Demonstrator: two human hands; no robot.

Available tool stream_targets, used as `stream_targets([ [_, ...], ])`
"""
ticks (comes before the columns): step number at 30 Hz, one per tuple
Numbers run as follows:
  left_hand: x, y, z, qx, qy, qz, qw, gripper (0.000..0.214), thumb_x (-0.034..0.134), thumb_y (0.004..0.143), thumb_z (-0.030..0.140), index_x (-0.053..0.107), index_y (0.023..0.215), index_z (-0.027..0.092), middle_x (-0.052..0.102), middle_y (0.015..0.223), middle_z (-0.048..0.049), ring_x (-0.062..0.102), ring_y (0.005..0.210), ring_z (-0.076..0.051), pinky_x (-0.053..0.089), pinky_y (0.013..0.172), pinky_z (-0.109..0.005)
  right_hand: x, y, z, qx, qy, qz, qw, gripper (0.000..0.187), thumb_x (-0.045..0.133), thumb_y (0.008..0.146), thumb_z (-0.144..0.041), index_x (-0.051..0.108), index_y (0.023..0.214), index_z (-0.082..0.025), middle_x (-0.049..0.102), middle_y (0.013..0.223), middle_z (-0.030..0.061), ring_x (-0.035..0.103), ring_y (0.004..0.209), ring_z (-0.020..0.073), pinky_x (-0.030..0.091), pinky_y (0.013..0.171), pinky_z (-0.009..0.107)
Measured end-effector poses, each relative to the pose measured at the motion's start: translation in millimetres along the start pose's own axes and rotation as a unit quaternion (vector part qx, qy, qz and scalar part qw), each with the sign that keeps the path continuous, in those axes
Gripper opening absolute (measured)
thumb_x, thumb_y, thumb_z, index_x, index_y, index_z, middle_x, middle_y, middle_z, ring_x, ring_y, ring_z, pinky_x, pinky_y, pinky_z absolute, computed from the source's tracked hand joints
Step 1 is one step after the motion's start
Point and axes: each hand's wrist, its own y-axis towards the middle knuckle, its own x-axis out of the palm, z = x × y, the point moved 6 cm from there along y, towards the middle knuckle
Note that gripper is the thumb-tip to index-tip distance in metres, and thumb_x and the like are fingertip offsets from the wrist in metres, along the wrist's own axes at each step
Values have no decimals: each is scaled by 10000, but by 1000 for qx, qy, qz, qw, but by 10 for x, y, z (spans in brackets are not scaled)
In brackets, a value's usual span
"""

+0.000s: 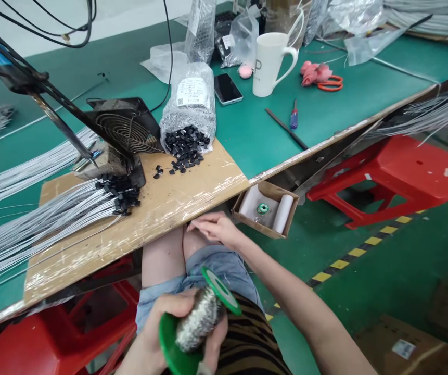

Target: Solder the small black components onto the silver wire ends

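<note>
My left hand [169, 317] is closed around a green-flanged spool of solder wire [199, 319], held tilted above my lap. Close to the table's front edge, my right hand [216, 228] has its fingers pinched together; whatever is between them is too fine to make out. On the brown board [208, 179] beyond it lies a bundle of grey wires [60, 221] with black connectors [120, 192] at their ends. A torn bubble-wrap bag [192, 99] spills small black parts [187, 148] onto the board. A soldering iron [65, 127] hangs in a stand, its tip pointing down.
A small fan [126, 127] stands behind the wires. Across the green table are a phone [228, 89], white mug [269, 65], scissors [330, 83], and screwdriver [294, 117]. Below the edge sit an open carton [260, 226] and a red stool [395, 172].
</note>
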Motion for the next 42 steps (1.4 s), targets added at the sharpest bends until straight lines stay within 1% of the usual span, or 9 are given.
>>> stream_targets([
  [4,11,5,-105,-26,-26,40,998,368,716,898,389,834,911,41,827,808,-174,786,669,-226,581,574,-233,-222,-39,-439,-46,-67,32,996,224,758,919,-361,833,848,-162,780,804,24,701,791,153,542,774,277],
  [7,-17,59,-71,-31,-22,46,998,389,692,921,374,836,907,13,821,769,-205,780,606,-248,560,498,-242,-289,-301,-636,-53,-113,67,990,198,728,941,-311,856,869,-179,830,846,37,737,802,191,552,776,309],
  [13,-82,99,-59,-40,-1,33,999,339,585,1000,236,794,940,-24,806,756,-249,806,589,-318,562,445,-257,-469,-1035,-1140,-139,-156,229,951,176,717,987,-278,867,898,-258,806,828,26,666,726,184,480,685,335],
  [17,-142,90,102,3,-37,24,999,410,593,1021,340,786,1017,-22,819,813,-233,823,655,-307,587,481,-246,-583,-1577,-1381,-199,-126,244,941,233,747,951,-413,866,806,-275,644,582,43,473,521,179,323,525,359],
  [21,-128,-9,415,87,-84,-10,993,399,687,964,427,773,1003,40,791,729,-129,773,555,-209,565,441,-198,-747,-1969,-1007,-107,-41,238,964,298,741,900,-458,820,689,-262,493,491,33,411,491,179,290,477,343],
  [25,-51,-92,565,146,-100,-61,982,351,708,929,477,687,813,146,571,421,22,427,213,-81,378,262,-146,-653,-2002,-206,46,-1,175,984,314,655,1011,-346,798,773,-198,490,546,-28,275,401,85,168,411,251],
  [29,18,-55,453,123,-99,-93,983,428,614,936,612,635,787,211,470,360,55,291,151,-87,244,188,-178,-309,-1657,412,123,30,49,991,325,704,998,-428,750,853,-141,672,671,-13,627,573,124,513,569,260],
  [35,73,41,251,50,-66,-111,990,497,618,874,674,627,701,207,490,347,8,374,177,-128,287,208,-212,-24,-1006,577,118,90,-59,987,467,523,1071,-574,709,1010,-150,731,806,14,689,645,140,594,660,309],
  [42,65,157,86,6,-30,-53,998,495,745,748,655,695,712,164,597,433,-56,523,300,-185,407,314,-269,380,-578,793,147,93,-112,978,283,665,1044,-390,682,1181,-143,721,1064,47,718,832,173,628,717,322],
])
